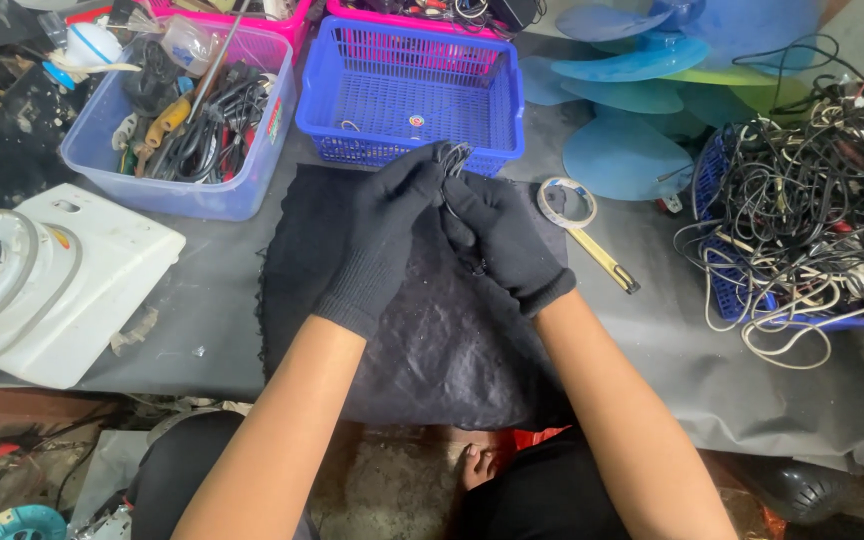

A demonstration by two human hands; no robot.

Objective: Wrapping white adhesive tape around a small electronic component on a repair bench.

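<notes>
Both hands are wearing black knit gloves and are meeting above the far edge of a black cloth [432,340] that is lying spread on the grey table [652,340]. The left hand [384,232] is curling its fingers round the top of a small bundle of black cord [455,160], which is sticking up just past its fingertips, while the right hand [508,238] is closing against it from the right, fingers bent and pressing into the left hand's; a thin dark strand is hanging down between the two palms toward the cloth. How much of the cord is inside the grip is hidden by the gloves. Just beyond the hands, a blue plastic basket [412,85] is standing nearly bare, with only a few small bits on its floor. To its left, a pale blue tub [177,185] is holding cables and hand tools, and pink baskets are showing at the far edge. A white appliance housing [72,270] is lying at the near left of the table. Right of the hands, a roll of clear tape [566,202] is lying beside a yellow-handled tool [602,260]. Far right, a blue tray [742,290] is overflowing with a tangle of black and white wires [812,190], and blue fan blades [632,100] are lying behind it.
</notes>
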